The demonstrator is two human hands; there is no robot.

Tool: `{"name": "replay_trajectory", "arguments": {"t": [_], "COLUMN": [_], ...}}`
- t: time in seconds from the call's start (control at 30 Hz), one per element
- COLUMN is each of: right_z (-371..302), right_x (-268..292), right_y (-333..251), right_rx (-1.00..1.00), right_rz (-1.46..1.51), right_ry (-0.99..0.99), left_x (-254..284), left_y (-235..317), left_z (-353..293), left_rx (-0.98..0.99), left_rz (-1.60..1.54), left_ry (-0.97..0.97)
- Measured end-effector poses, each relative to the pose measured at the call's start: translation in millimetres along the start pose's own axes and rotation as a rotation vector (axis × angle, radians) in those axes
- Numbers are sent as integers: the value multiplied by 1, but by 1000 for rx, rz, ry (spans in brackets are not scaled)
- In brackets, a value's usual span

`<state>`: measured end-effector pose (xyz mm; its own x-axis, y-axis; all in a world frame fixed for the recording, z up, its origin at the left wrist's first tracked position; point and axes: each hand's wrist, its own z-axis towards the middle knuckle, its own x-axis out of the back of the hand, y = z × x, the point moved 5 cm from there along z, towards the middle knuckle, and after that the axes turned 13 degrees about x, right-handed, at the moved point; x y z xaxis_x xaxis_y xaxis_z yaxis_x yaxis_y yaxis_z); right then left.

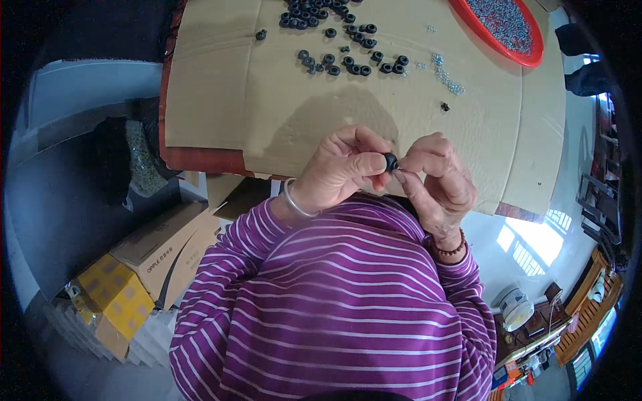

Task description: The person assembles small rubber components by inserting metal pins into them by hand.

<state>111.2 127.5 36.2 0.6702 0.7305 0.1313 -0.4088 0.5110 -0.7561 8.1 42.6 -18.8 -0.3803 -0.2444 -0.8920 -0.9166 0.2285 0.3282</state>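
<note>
Between thumb and fingers, my left hand (348, 160) holds a small round black part (390, 162) above the near edge of the table. My right hand (438, 177) meets it from the right, thumb and forefinger pinched at the part's side; what sits in that pinch is too small to make out. Farther off on the cardboard lie loose black ring-shaped parts (330, 32), with a denser heap (301, 17) of the same kind at the far edge. Small clear-silvery pieces (441, 73) are strewn to the right of them.
A red basin (461, 12) full of small silvery pieces stands at the far right of the cardboard-covered table (214, 100). One small black piece (445, 106) lies beyond my right hand. Cardboard boxes (164, 247) stand on the floor at the left.
</note>
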Motion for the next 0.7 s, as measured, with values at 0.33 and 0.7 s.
{"name": "replay_trajectory", "arguments": {"t": [0.33, 0.7], "right_z": [-13, 7], "right_x": [-7, -8], "right_y": [21, 21], "right_rx": [-785, -522], "right_rz": [859, 282], "right_ry": [44, -327], "left_x": [-10, 16], "left_y": [8, -13], "left_z": [0, -10], "left_rx": [74, 146], "left_rz": [316, 52], "left_ry": [-15, -169]}}
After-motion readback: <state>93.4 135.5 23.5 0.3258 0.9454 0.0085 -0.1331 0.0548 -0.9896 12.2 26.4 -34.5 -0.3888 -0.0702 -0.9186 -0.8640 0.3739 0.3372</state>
